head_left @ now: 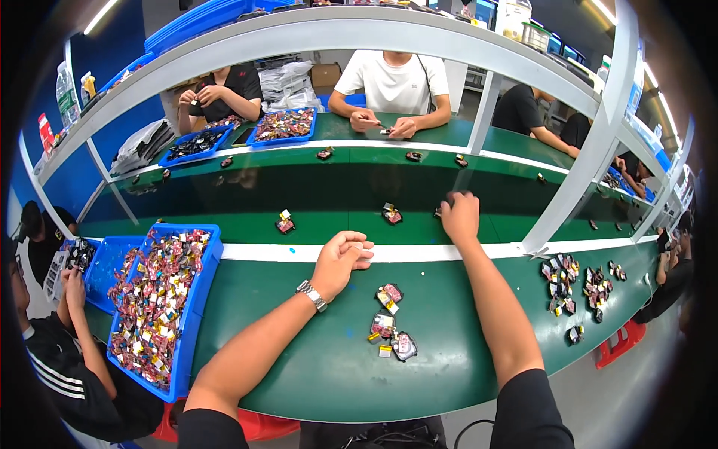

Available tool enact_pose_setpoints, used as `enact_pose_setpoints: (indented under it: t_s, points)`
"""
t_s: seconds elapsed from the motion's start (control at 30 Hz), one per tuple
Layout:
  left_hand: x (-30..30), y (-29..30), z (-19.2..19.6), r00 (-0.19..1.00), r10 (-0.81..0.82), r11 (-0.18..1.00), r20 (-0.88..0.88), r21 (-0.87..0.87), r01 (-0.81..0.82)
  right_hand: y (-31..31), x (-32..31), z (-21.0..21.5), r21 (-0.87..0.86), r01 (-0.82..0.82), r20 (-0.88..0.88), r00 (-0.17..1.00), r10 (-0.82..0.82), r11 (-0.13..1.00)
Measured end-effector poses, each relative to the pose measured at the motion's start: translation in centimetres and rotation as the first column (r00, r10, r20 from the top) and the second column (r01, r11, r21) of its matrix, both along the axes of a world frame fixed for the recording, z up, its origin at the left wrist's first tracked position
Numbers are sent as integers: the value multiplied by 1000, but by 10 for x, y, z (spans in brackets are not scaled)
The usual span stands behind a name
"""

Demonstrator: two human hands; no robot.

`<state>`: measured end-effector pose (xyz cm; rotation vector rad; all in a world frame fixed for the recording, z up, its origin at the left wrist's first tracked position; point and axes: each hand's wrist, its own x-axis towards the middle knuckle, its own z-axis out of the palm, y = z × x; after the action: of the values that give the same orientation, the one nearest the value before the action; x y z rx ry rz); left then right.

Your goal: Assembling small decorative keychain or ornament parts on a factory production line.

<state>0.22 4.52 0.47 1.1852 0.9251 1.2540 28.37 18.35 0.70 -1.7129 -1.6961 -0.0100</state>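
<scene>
My left hand (342, 263), with a metal-band watch on its wrist, is above the white strip at the belt's near edge. Its fingers are curled together; a pale spot shows at the fingertips, but I cannot make out what they hold. My right hand (460, 217) reaches over the green belt, fingers closed around a small dark electronic part (451, 198), blurred. Another part (438, 212) shows beside that hand. Between my forearms on the green bench lie a few small black-cased parts with red wiring and white-yellow pieces (382, 325). Two similar parts (392, 214) rest on the belt farther left.
A blue bin (198, 329) heaped with wired parts stands left. Clusters of parts (559, 283) lie right on the bench (449, 374). A white metal frame (598, 165) with an overhead shelf spans the station. Co-workers sit across and to both sides; more bins (284, 126) stand opposite.
</scene>
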Motion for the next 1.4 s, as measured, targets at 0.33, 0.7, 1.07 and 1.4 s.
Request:
enact_pose_setpoints:
  t_s: [0.33, 0.7, 1.07, 1.4]
  points:
    - [-3, -1, -5, 992, 128, 991, 15, 29, -128, -39, -94, -4, -108, -396, -356, 872, 337, 912]
    - [-28, 6, 5, 947, -318, 943, -36, -115, 312, -134, -94, 32, 69, -822, -71, 561, 825, 565]
    - [-21, -4, 14, 970, -241, 966, 42, -84, 244, -130, -97, 25, 179, -798, 275, 602, 750, 576]
    - [-20, -4, 11, 963, -263, 960, -66, -113, 255, -129, -99, 20, 198, -780, 236, 625, 744, 593]
